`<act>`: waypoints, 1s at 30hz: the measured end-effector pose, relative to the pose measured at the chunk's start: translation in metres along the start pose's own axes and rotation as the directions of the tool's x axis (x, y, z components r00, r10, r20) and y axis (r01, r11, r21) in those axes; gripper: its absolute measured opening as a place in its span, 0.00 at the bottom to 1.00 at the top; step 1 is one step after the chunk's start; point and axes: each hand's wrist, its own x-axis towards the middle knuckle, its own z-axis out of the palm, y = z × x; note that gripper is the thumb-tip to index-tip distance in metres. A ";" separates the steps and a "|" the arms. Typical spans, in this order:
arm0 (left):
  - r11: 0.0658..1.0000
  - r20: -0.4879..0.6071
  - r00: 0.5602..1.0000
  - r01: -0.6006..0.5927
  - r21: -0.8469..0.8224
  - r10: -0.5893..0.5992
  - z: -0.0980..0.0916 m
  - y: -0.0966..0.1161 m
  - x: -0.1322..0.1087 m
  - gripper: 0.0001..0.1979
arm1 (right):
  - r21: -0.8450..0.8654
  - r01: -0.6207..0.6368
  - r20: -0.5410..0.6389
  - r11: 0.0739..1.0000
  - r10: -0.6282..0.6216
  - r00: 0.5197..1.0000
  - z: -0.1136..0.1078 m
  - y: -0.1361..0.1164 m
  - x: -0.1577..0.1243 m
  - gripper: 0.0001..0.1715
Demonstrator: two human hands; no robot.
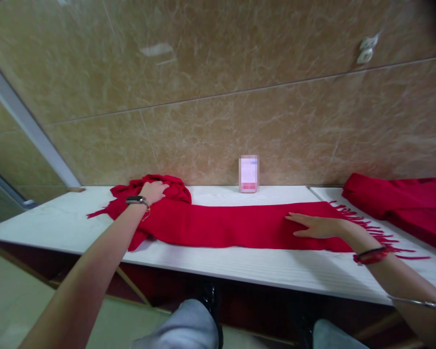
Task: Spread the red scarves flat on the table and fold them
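Observation:
A red fringed scarf (236,225) stretches lengthwise across the white counter, its right part flat and its left end bunched in a heap. My left hand (154,192) rests on that crumpled heap, fingers stretched over the cloth. On the flat part near the right end lies my right hand (314,227), palm down with fingers spread. Tassels (378,232) fan out beneath and beyond my right wrist.
More folded red cloth (396,194) lies at the counter's right end. A phone-like upright object with a blurred screen (249,173) leans against the tiled wall (210,131). The white counter (261,266) has its front edge close to my legs.

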 end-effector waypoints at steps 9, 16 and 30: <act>0.844 0.180 0.845 -0.439 -0.307 0.504 0.056 0.111 -0.074 0.24 | -0.181 0.060 -0.067 0.982 -0.073 0.995 -0.007 -0.060 0.008 0.37; 0.830 0.271 0.793 -0.466 -0.308 0.546 0.068 0.094 -0.084 0.23 | -0.249 0.261 -0.118 0.933 -0.297 0.948 0.040 -0.067 0.025 0.24; 0.774 0.257 0.730 -0.584 -0.245 0.633 0.011 0.143 -0.097 0.11 | -0.133 0.441 -0.265 0.888 -0.460 0.847 0.004 -0.146 0.019 0.21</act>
